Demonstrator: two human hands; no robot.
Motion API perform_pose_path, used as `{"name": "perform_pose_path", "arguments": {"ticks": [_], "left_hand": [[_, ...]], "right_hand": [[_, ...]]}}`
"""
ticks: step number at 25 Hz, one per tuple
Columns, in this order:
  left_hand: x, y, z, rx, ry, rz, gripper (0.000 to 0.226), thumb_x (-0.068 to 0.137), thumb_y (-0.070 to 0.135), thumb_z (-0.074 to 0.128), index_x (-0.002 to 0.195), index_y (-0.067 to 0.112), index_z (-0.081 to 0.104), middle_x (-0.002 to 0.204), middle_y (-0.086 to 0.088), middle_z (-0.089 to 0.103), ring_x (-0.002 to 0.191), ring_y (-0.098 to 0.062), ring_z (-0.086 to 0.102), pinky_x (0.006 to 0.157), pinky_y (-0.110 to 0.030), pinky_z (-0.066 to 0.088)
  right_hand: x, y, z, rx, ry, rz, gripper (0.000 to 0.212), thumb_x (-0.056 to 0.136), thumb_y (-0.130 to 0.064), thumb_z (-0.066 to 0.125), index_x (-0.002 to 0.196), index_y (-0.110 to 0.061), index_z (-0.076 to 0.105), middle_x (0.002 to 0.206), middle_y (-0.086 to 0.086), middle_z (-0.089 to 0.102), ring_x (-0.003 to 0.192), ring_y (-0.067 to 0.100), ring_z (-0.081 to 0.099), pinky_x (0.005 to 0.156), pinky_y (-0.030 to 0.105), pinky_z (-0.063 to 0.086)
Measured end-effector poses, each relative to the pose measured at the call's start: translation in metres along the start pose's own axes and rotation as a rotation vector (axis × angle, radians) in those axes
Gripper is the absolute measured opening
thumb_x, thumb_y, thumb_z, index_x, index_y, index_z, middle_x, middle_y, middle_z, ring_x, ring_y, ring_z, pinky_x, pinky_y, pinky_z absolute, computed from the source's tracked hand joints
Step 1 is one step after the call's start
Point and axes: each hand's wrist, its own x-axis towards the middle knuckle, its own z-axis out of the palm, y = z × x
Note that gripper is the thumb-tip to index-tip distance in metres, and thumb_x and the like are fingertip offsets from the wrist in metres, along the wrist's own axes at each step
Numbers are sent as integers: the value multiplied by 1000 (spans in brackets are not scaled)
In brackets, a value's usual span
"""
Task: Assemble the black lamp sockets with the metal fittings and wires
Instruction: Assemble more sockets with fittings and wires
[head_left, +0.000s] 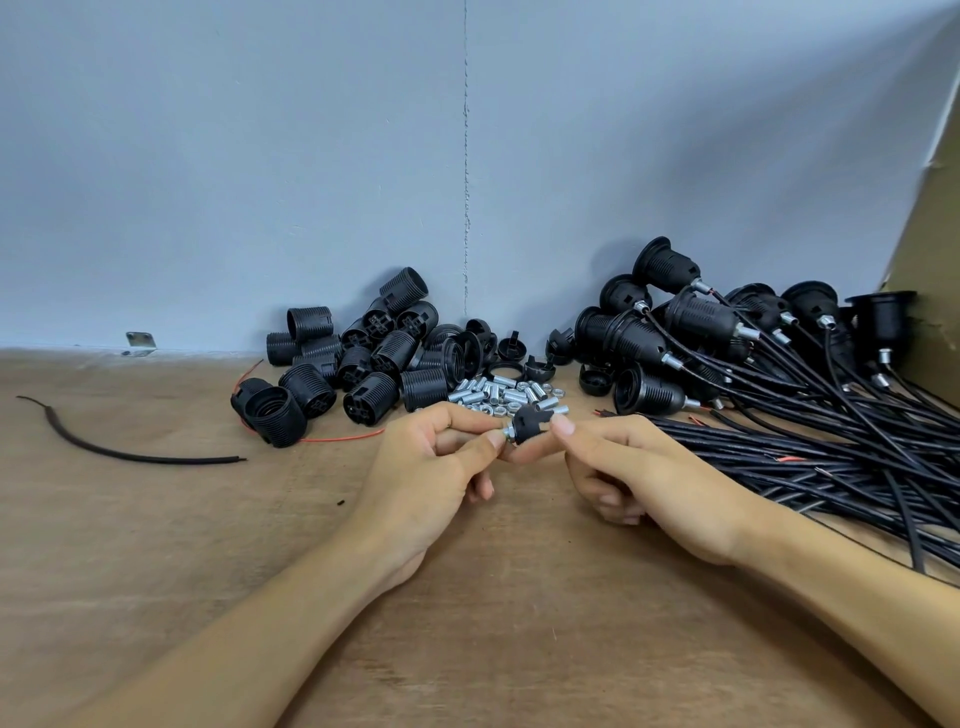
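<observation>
My right hand (639, 478) pinches a small black socket cap (531, 423) between thumb and forefinger. My left hand (431, 467) pinches the silver metal fitting (506, 435) that sticks out of the cap's left end. Both are held just above the wooden table (156, 545). Behind them lies a pile of loose metal fittings (498, 396). Threaded black socket bodies (358, 358) are heaped at centre left, and loose black caps (524, 358) lie beside them.
Finished sockets with wires (727, 338) are piled at the right, their black cables (831, 457) fanning toward the right edge. A loose black wire (119, 453) and a thin red wire (332, 439) lie at left. A blue-grey wall and cardboard (930, 234) close off the back.
</observation>
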Motion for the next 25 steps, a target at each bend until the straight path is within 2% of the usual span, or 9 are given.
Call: {"name": "perform_pose_path", "arguments": {"ticks": [2,4,10,14,17,20,21,23,25], "left_hand": [[0,0,1,43,-24,-5,9,93,6,69,93,14,73,79,-6,77,50,-10,56,51,-19,46],[-1,0,2,63,-40,-8,8,94,6,69,94,14,71,80,-6,78,50,-10,55,51,-18,46],[-2,2,1,8,-32,4,12,94,5,68,90,16,73,78,-9,76,49,-11,53,51,-18,44],[-3,3,2,21,-37,8,10,94,6,67,92,14,72,78,-7,77,49,-11,52,51,-18,44],[-3,4,1,18,-47,2,7,94,6,68,94,11,72,78,-8,77,48,-10,52,50,-18,44],[-3,5,1,12,-54,-5,5,93,4,68,95,8,71,78,-9,77,48,-10,52,50,-17,44],[-3,5,1,22,-55,-3,5,93,4,68,94,8,71,78,-9,77,48,-10,52,50,-18,44],[-3,4,2,45,-54,4,4,93,4,69,94,8,70,78,-8,77,48,-11,51,50,-19,44],[-4,5,2,75,-63,16,3,93,5,70,92,8,70,78,-7,77,48,-12,51,51,-19,45]], "right_hand": [[1,2,-2,97,17,-12,41,97,-56,48,118,-29,72,59,2,27,48,11,25,46,23,25],[1,3,-4,107,58,-2,38,96,-57,50,123,-37,68,60,0,28,48,11,24,45,23,24],[0,2,-3,-137,20,12,35,93,-61,55,117,-41,70,58,-17,36,53,6,27,47,12,24],[2,3,-5,-116,29,27,36,89,-65,58,107,-37,74,60,-9,28,57,19,21,48,30,17],[3,6,-3,-137,49,24,40,90,-65,57,108,-34,74,61,-6,28,55,16,22,46,24,20],[3,7,-1,-93,120,5,31,90,-56,61,112,-36,70,68,-2,51,49,9,37,44,17,32],[4,8,0,-77,141,4,31,90,-52,62,116,-36,67,79,0,63,49,9,44,43,18,35],[4,6,1,-59,151,17,30,92,-48,61,119,-33,65,97,-1,72,51,11,53,41,20,36],[4,3,2,-63,148,68,32,93,-54,56,98,-26,70,81,-3,72,48,11,49,41,18,34]]}}
